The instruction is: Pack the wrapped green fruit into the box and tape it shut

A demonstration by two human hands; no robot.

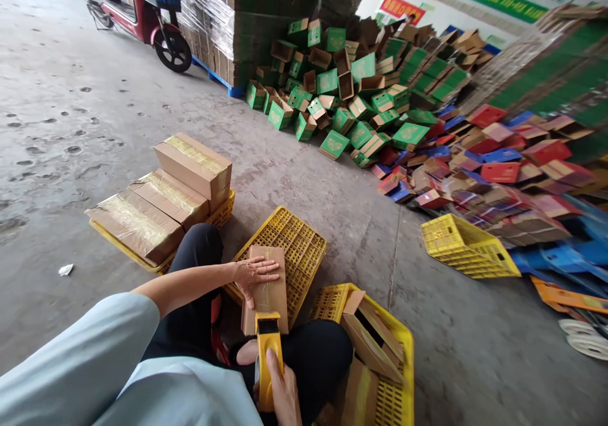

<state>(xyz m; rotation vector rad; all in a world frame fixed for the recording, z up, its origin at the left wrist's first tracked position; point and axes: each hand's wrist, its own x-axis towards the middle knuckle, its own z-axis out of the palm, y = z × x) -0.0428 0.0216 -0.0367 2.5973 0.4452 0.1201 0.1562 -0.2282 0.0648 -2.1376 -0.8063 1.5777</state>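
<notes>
A brown cardboard box (270,292) lies on an upturned yellow plastic crate (304,242) between my knees. My left hand (255,278) rests flat on top of the box, fingers spread. A strip of clear tape runs along the box's top. My right hand (284,391) grips a yellow tape gun (269,363), whose head touches or nearly touches the near end of the box; I cannot tell which. The tape roll is mostly hidden by the gun and my hand.
Taped boxes (166,201) sit on a yellow crate at my left. At my right, another yellow crate (407,350) holds open cardboard boxes (373,337). Farther off are a tipped yellow crate (446,242), heaped green boxes (335,144), red and blue boxes (501,171), and a red scooter (137,24).
</notes>
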